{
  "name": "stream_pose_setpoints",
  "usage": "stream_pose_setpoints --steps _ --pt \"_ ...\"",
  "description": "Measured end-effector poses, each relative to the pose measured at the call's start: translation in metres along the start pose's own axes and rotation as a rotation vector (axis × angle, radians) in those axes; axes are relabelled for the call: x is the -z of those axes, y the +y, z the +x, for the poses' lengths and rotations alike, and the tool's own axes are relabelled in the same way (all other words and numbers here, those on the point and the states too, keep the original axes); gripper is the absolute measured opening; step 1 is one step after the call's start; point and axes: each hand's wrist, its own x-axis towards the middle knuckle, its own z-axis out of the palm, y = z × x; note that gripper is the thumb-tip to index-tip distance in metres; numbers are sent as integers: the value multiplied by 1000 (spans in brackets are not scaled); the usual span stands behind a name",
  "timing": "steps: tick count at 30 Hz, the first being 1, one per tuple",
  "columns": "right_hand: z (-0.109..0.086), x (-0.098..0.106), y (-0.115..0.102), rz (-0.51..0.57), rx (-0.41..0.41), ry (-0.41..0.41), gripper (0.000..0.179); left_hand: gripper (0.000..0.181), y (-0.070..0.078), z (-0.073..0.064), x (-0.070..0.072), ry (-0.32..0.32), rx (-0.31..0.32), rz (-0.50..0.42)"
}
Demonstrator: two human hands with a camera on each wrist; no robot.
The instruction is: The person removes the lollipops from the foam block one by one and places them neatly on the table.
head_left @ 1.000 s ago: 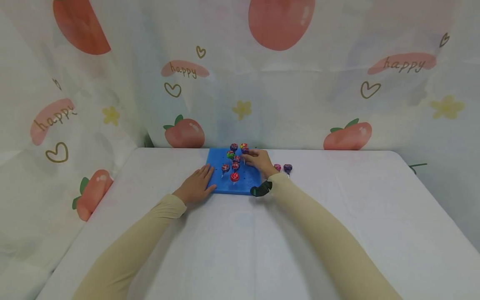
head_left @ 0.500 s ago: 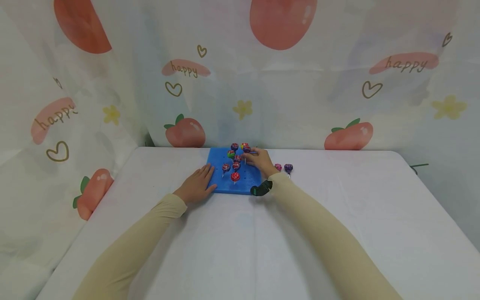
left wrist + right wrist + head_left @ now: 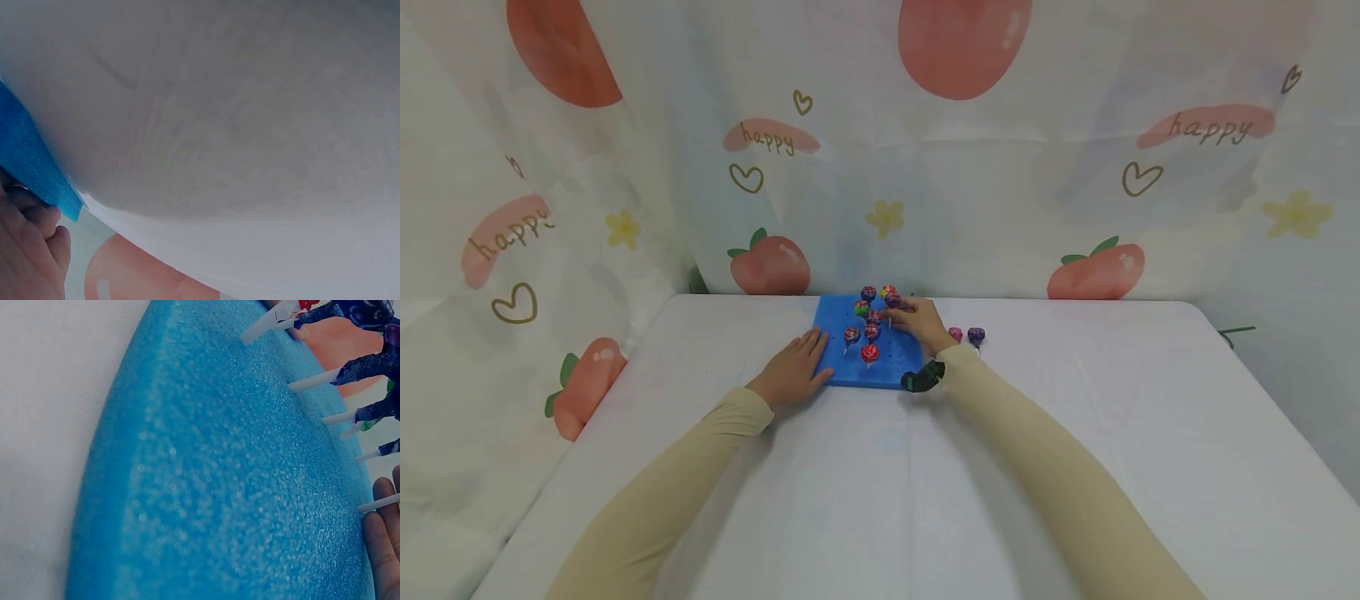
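A blue foam block point(image 3: 895, 367) lies at the far side of the table with several wrapped lollipops standing in it by their sticks, among them a red one point(image 3: 870, 353) in front and a green one point(image 3: 861, 308) behind. My left hand point(image 3: 790, 367) rests with straight fingers on the block's left edge. At the back right of the block, my right hand point(image 3: 917, 321) pinches a dark purple lollipop point(image 3: 892, 299). In the right wrist view its white stick point(image 3: 381, 503) meets the foam beside my fingers point(image 3: 381, 544).
A pink lollipop point(image 3: 955, 334) and a dark purple-wrapped lollipop point(image 3: 976, 336) lie on the white table point(image 3: 1075, 400), right of the block. Behind the table hangs a printed curtain point(image 3: 970, 208). A dark strap point(image 3: 922, 377) is on my right wrist.
Almost nothing differs. The purple lollipop in my right hand has shifted very slightly, and my left hand stays on the block.
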Motion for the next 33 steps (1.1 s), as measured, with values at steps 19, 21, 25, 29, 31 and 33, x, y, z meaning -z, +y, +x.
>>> stream_pose_setpoints --steps 19,21,25,29,31,33 --pt "-4 5 1 58 79 -12 32 72 2 -1 2 -12 8 8" --pt "-5 7 1 47 82 -15 32 72 2 -1 1 -13 11 3" --pt "-9 9 0 15 97 -25 32 72 2 -1 0 -9 13 -2" --pt "-14 10 -1 -8 115 -35 31 72 2 -1 0 -11 15 0" --pt "-17 10 -1 -21 112 -38 31 72 2 0 0 -13 15 -2" --pt "-19 10 -2 -27 107 -43 31 72 2 0 1 -15 15 -3"
